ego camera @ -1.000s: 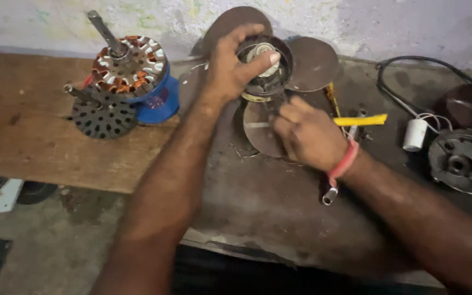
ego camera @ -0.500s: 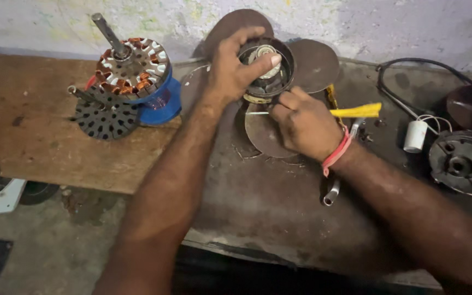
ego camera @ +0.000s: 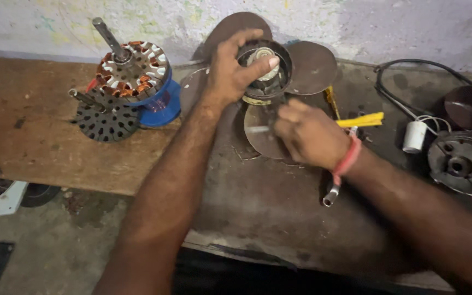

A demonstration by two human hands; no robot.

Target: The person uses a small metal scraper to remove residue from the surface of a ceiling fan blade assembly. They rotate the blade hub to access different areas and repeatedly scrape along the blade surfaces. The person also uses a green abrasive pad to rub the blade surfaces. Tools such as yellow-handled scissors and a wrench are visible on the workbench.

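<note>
Stained pale wall behind, a worn wooden desk (ego camera: 34,142) on the left butting against a dark, grimy metal-topped part on the right; bare concrete floor below.

The fan hub (ego camera: 263,71), a round dark motor housing with brown blades around it, sits at the back middle of the desk near the wall. The left hand (ego camera: 230,74) grips it from the left side, fingers (ego camera: 260,63) curled over the rim with the thumb across the pale centre, closed firmly on the housing. The right hand (ego camera: 310,134) is just in front of and below the hub, over the nearest blade (ego camera: 260,136). Its fingers are bunched narrow around a thin metal tool (ego camera: 258,129), probably a screwdriver; only the short shaft shows, the tip is blurred. A pink band circles that wrist.

To do this step well, as a judgement: the left hand should hold the hub steady so it cannot spin, the tool should stay square to the fastener, and pressure should be even so the tip does not slip onto the blade.

Around: a copper-wound stator (ego camera: 132,68) on a blue base with a shaft sticking up, a black vented cover (ego camera: 105,117) touching it in front, a yellow-handled tool (ego camera: 361,120) right of the hands, a spanner (ego camera: 331,194) under the right forearm, a white capacitor (ego camera: 413,136) with black cable, and a grey motor cover (ego camera: 462,161) at far right.
</note>
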